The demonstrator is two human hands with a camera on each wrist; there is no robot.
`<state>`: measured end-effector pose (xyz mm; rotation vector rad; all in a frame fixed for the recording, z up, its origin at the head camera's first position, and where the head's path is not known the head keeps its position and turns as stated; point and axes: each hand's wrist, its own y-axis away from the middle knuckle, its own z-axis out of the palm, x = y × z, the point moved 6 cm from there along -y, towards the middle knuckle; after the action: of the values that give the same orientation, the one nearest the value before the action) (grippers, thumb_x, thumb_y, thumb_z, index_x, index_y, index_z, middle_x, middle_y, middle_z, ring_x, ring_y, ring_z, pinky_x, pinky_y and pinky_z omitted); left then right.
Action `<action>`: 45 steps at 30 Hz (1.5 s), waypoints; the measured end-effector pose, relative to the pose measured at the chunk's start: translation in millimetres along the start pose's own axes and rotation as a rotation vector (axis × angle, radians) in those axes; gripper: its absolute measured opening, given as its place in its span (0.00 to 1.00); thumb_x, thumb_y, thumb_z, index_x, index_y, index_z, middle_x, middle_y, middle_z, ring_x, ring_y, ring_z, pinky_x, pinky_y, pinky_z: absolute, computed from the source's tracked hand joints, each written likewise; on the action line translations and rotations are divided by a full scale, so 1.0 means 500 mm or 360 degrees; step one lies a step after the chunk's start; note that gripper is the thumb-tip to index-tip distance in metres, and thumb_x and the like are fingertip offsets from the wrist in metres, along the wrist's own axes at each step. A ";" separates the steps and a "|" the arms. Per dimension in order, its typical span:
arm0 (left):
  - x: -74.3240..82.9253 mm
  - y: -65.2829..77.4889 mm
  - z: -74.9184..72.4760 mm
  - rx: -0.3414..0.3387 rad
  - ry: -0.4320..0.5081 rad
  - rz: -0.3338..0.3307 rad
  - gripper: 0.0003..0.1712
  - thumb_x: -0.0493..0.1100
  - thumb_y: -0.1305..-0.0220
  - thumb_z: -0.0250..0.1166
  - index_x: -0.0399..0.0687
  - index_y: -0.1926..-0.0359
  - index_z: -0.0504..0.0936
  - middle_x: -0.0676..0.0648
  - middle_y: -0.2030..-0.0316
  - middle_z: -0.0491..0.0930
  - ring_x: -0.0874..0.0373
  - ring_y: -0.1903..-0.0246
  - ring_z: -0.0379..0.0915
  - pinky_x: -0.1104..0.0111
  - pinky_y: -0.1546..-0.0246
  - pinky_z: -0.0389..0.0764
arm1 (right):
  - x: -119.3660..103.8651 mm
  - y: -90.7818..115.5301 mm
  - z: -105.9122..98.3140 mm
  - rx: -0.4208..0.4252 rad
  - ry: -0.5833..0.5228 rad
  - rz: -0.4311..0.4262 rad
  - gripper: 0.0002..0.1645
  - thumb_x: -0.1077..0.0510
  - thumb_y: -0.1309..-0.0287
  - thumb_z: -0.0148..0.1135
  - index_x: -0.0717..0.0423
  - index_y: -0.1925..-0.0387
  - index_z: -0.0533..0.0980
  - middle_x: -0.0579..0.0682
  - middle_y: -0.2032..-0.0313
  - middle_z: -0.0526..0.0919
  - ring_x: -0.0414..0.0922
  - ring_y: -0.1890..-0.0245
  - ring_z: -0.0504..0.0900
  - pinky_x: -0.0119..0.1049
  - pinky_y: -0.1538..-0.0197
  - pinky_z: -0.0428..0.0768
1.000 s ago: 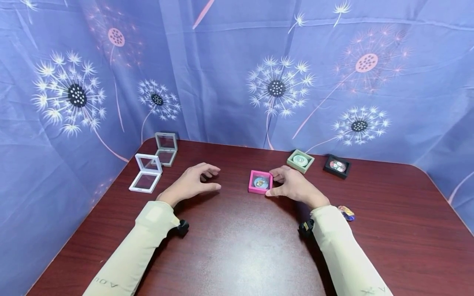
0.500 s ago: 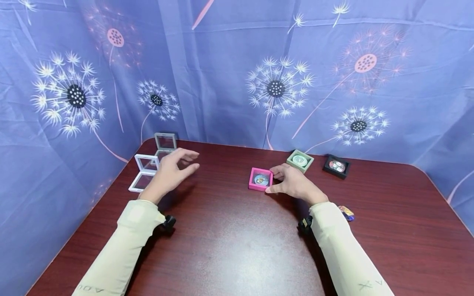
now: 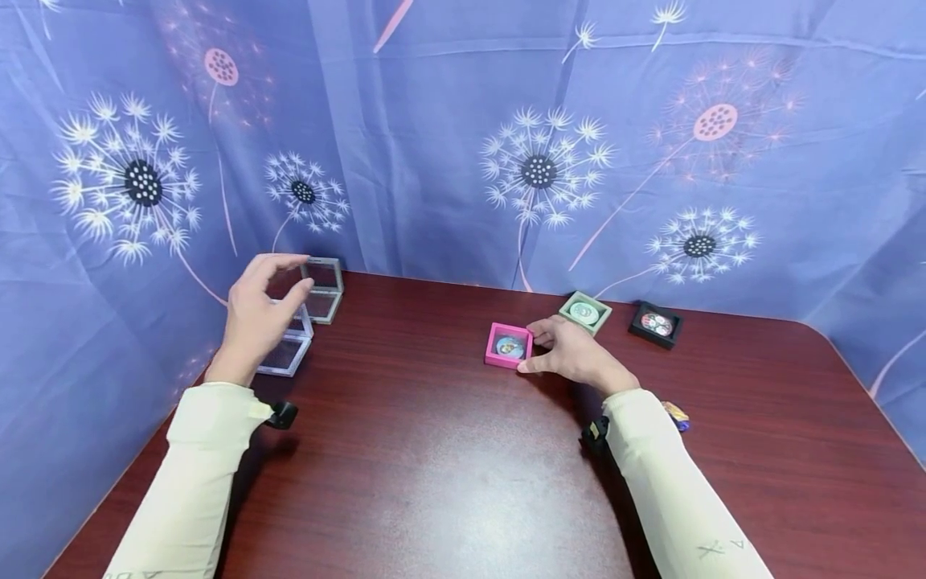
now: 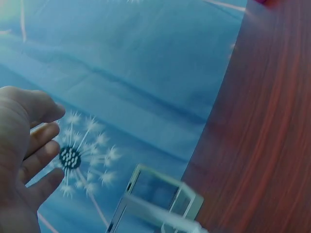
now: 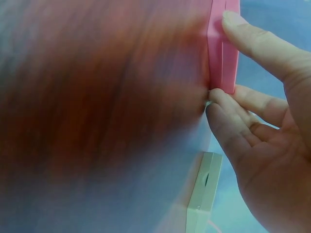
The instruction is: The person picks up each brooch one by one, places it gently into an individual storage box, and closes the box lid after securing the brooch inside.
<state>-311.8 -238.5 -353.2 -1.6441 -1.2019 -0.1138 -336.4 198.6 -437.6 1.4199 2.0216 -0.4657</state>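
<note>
My right hand point(image 3: 575, 354) pinches a small square pink display frame point(image 3: 509, 346) at its right side, thumb near the front corner and fingers toward the back. A round blue picture piece point(image 3: 510, 346) sits inside. In the right wrist view the thumb rests on the frame's pink side point(image 5: 222, 48). My left hand point(image 3: 256, 322) is raised at the far left, thumb and fingers apart, holding nothing. It partly hides an unfolded white display frame point(image 3: 284, 354). Behind that stands an unfolded grey-green display frame point(image 3: 323, 305), its lid upright.
A green frame point(image 3: 584, 312) with a round piece and a black frame point(image 3: 655, 324) with a red-and-white round piece lie at the back right. A small colourful item point(image 3: 676, 416) lies beside the right sleeve. A blue dandelion-print curtain point(image 3: 434, 161) backs the table point(image 3: 434, 450).
My left hand has moved left from mid-table to the unfolded white frame, still holding nothing. The right hand has shifted the pink frame slightly away from me.
</note>
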 end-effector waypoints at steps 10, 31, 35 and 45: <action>-0.073 0.015 -0.053 0.0087 -0.0105 -0.0313 0.20 0.30 0.28 0.65 0.40 0.37 0.84 0.39 0.43 0.82 0.42 0.43 0.77 0.64 0.41 0.73 | 0.002 -0.004 -0.004 -0.0006 -0.0019 0.0019 0.44 0.53 0.44 0.83 0.71 0.33 0.73 0.66 0.43 0.81 0.61 0.40 0.79 0.56 0.35 0.76; -0.214 0.076 -0.040 -0.0447 -0.0137 -0.0694 0.25 0.45 0.23 0.66 0.31 0.35 0.79 0.29 0.45 0.82 0.69 0.56 0.75 0.76 0.55 0.69 | 0.009 -0.017 -0.009 0.0007 0.0006 0.0012 0.45 0.55 0.45 0.83 0.75 0.35 0.72 0.68 0.45 0.83 0.61 0.41 0.80 0.56 0.35 0.76; -0.223 0.082 -0.036 -0.0432 -0.0176 -0.0670 0.18 0.43 0.25 0.67 0.31 0.46 0.84 0.34 0.54 0.86 0.78 0.65 0.68 0.72 0.58 0.70 | 0.010 -0.020 -0.011 0.0008 0.0015 0.0016 0.45 0.55 0.45 0.83 0.75 0.35 0.72 0.68 0.45 0.83 0.61 0.41 0.80 0.56 0.34 0.75; -0.225 0.086 -0.040 -0.0366 -0.0195 -0.0689 0.16 0.43 0.26 0.69 0.32 0.49 0.85 0.42 0.59 0.86 0.76 0.65 0.67 0.73 0.58 0.68 | 0.012 -0.024 -0.014 0.0019 0.0006 0.0020 0.45 0.55 0.45 0.83 0.75 0.34 0.72 0.68 0.45 0.83 0.61 0.42 0.80 0.55 0.35 0.76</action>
<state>-326.0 -323.6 -439.8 -1.5767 -1.6779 -0.4413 -351.1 202.7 -437.3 1.4410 2.0149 -0.4704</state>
